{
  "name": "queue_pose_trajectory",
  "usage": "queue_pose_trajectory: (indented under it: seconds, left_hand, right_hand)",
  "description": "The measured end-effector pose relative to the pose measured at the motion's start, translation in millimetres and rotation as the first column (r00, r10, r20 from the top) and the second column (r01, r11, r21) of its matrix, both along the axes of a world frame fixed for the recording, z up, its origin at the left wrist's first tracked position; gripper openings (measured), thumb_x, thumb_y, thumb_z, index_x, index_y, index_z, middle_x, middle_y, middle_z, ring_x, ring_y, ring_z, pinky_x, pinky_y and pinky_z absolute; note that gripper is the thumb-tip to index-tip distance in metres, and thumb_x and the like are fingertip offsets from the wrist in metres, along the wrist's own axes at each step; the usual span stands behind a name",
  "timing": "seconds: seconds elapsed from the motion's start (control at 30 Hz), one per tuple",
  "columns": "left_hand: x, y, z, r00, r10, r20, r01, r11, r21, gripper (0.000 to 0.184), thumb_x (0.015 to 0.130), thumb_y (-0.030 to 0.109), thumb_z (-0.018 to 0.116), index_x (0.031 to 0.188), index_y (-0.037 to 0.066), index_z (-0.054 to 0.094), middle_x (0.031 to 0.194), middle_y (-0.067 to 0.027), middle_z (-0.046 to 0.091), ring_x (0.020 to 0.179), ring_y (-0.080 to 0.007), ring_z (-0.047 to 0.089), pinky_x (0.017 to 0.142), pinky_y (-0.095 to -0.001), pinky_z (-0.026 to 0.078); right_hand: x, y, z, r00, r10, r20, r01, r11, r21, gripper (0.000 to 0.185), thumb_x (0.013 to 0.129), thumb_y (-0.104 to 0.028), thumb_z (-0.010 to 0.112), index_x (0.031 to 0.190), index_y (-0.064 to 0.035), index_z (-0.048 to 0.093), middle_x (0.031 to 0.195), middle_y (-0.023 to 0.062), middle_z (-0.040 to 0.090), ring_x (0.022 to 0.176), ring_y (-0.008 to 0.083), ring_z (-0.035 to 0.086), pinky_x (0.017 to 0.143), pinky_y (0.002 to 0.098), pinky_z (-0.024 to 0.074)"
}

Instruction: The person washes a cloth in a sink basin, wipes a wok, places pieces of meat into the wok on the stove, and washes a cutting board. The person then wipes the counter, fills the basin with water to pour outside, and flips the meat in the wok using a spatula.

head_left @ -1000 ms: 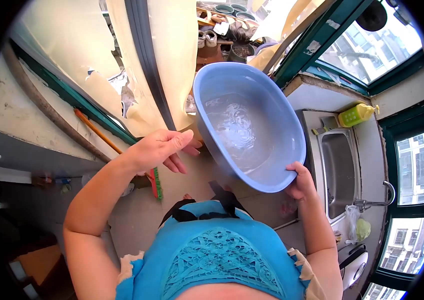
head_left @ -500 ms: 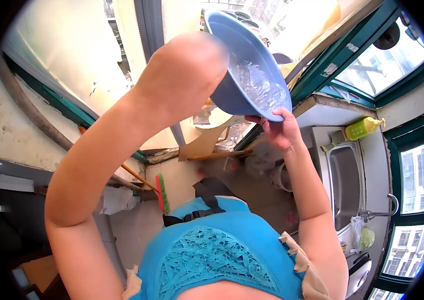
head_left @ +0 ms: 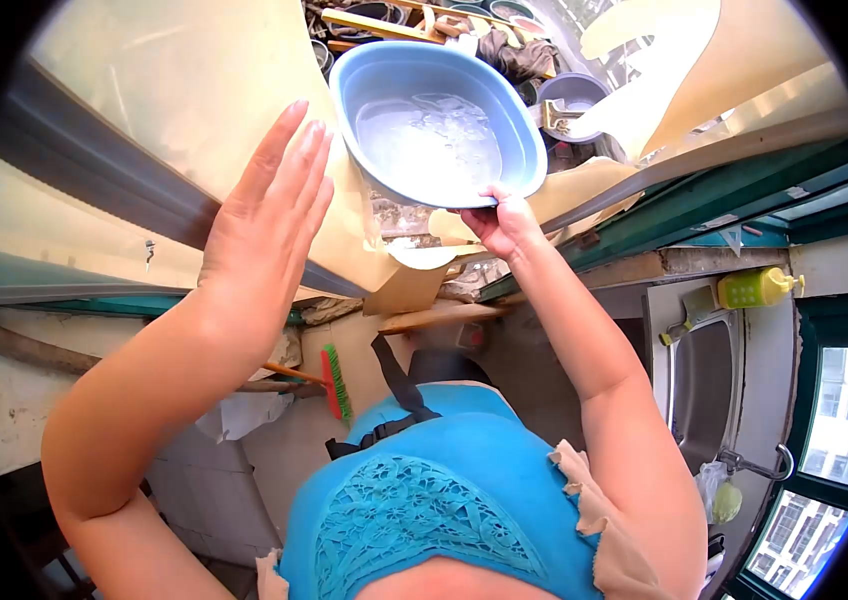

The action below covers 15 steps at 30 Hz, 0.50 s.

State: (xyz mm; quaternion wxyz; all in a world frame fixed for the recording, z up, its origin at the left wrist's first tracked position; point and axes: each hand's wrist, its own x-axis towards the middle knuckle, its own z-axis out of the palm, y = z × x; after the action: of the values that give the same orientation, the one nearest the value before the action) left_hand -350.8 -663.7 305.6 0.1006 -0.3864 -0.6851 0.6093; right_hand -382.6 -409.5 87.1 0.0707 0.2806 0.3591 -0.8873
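A blue basin (head_left: pixel 534 150) with clear water in its bottom is held out in front of me, over the opening between yellowed sheets. My right hand (head_left: pixel 506 226) grips its near rim, thumb on top and fingers beneath. My left hand (head_left: pixel 279 205) is raised to the left of the basin, fingers extended and palm flat near a yellowed sheet (head_left: pixel 194 90). It holds nothing, and I cannot tell whether it touches the sheet.
Pots, wood pieces and a purple-grey basin (head_left: pixel 574 92) lie beyond the opening. A red and green brush (head_left: pixel 337 382) stands low on the left. To the right are a metal sink (head_left: pixel 701 390), a faucet (head_left: pixel 759 465) and a yellow-green bottle (head_left: pixel 752 288).
The basin has moved outward and left through the opening, still in my right hand. My left hand has swung left, its fingers now stretched upward, and the sheet is pushed aside.
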Motion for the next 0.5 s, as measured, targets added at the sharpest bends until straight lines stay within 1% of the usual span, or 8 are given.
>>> queue_pose_trajectory:
  seconds: [0.03, 0.1, 0.13, 0.17, 0.27, 0.3, 0.4, 0.5]
  left_hand:
    - [0.0, 1.6, 1.8, 1.0, 0.003, 0.012, -0.003, 1.0, -0.014, 0.06, 0.088, 0.037, 0.043, 0.142, 0.016, 0.027, 0.145, -0.0082, 0.029, 0.137, -0.0244, 0.018, 0.104, -0.0615, -0.015]
    - [-0.9, 5.8, 2.7, 0.994, 0.112, 0.017, -0.111, 0.993, -0.042, 0.056, 0.089, 0.034, 0.042, 0.141, 0.018, 0.029, 0.141, -0.0095, 0.035, 0.135, -0.025, 0.024, 0.106, -0.0598, -0.013]
    - [-1.0, 7.8, 3.0, 0.986, 0.167, 0.018, -0.166, 0.984, -0.06, 0.054, 0.09, 0.032, 0.041, 0.141, 0.02, 0.03, 0.14, -0.0101, 0.037, 0.134, -0.0252, 0.026, 0.107, -0.0589, -0.012]
    - [-3.4, 7.0, 3.2, 0.988, 0.154, 0.018, -0.154, 0.988, -0.028, 0.048, 0.09, 0.025, 0.039, 0.138, 0.021, 0.035, 0.13, -0.0137, 0.047, 0.128, -0.0269, 0.036, 0.11, -0.0562, -0.006]
    - [-0.5, 11.3, 7.3, 0.947, 0.286, 0.143, -0.292, 0.956, 0.019, 0.046, 0.09, 0.022, 0.039, 0.137, 0.021, 0.038, 0.123, -0.0164, 0.052, 0.123, -0.0282, 0.041, 0.112, -0.0527, 0.002]
    - [1.5, 13.7, 11.6, 0.927, 0.329, 0.179, -0.329, 0.944, -0.028, 0.045, 0.09, 0.02, 0.039, 0.135, 0.019, 0.04, 0.122, -0.0208, 0.052, 0.12, -0.0313, 0.044, 0.112, -0.0505, 0.008]
    - [8.1, 13.0, 14.1, 0.869, 0.412, 0.276, -0.426, 0.905, -0.008, 0.042, 0.089, 0.018, 0.042, 0.131, 0.014, 0.046, 0.12, -0.0243, 0.053, 0.116, -0.0352, 0.047, 0.111, -0.0507, 0.014]
    - [10.5, 18.4, 20.4, 0.831, 0.424, 0.361, -0.452, 0.892, -0.009, 0.036, 0.087, 0.014, 0.045, 0.121, 0.007, 0.055, 0.113, -0.0284, 0.056, 0.109, -0.0391, 0.052, 0.108, -0.0498, 0.024]
  right_hand:
    - [-13.0, 1.3, -7.3, 1.0, 0.012, 0.019, -0.012, 1.0, 0.007, 0.037, 0.082, -0.01, 0.047, 0.114, 0.0065, 0.044, 0.097, 0.0199, 0.06, 0.081, 0.0315, 0.065, 0.063, 0.0305, 0.0585]
    - [-39.7, 5.1, -23.3, 0.997, 0.052, 0.055, -0.052, 0.999, 0.008, 0.034, 0.082, -0.01, 0.047, 0.112, 0.0054, 0.045, 0.095, 0.0181, 0.06, 0.078, 0.0289, 0.065, 0.063, 0.0312, 0.0583]
    - [-52.2, 6.2, -31.5, 0.995, 0.059, 0.075, -0.062, 0.997, 0.036, 0.034, 0.082, -0.01, 0.047, 0.112, 0.005, 0.045, 0.095, 0.0176, 0.06, 0.078, 0.0283, 0.064, 0.063, 0.0315, 0.0583]
    - [-66.6, 5.9, -38.7, 0.994, 0.068, 0.09, -0.074, 0.995, 0.063, 0.033, 0.082, -0.01, 0.047, 0.111, 0.0046, 0.045, 0.094, 0.017, 0.06, 0.078, 0.0278, 0.064, 0.064, 0.0319, 0.0583]
    - [-109.0, 6.9, -65.4, 0.985, 0.108, 0.134, -0.123, 0.986, 0.109, 0.032, 0.082, -0.01, 0.047, 0.111, 0.003, 0.046, 0.094, 0.0156, 0.059, 0.08, 0.0259, 0.063, 0.067, 0.0348, 0.0575]
    - [-122.9, 6.1, -76.8, 0.982, 0.124, 0.144, -0.142, 0.983, 0.119, 0.032, 0.081, -0.009, 0.047, 0.11, 0.0026, 0.047, 0.094, 0.0154, 0.059, 0.08, 0.026, 0.062, 0.068, 0.0359, 0.0572]
    - [-152.1, -2.5, -102.1, 0.977, 0.123, 0.176, -0.157, 0.969, 0.193, 0.031, 0.08, -0.007, 0.046, 0.109, 0.0013, 0.049, 0.095, 0.0145, 0.06, 0.081, 0.0263, 0.062, 0.068, 0.039, 0.056]
    - [-182.8, -13.7, -130.2, 0.974, 0.103, 0.202, -0.158, 0.948, 0.276, 0.03, 0.078, -0.006, 0.046, 0.107, 0.0002, 0.051, 0.095, 0.0135, 0.06, 0.082, 0.0266, 0.061, 0.069, 0.0411, 0.0551]
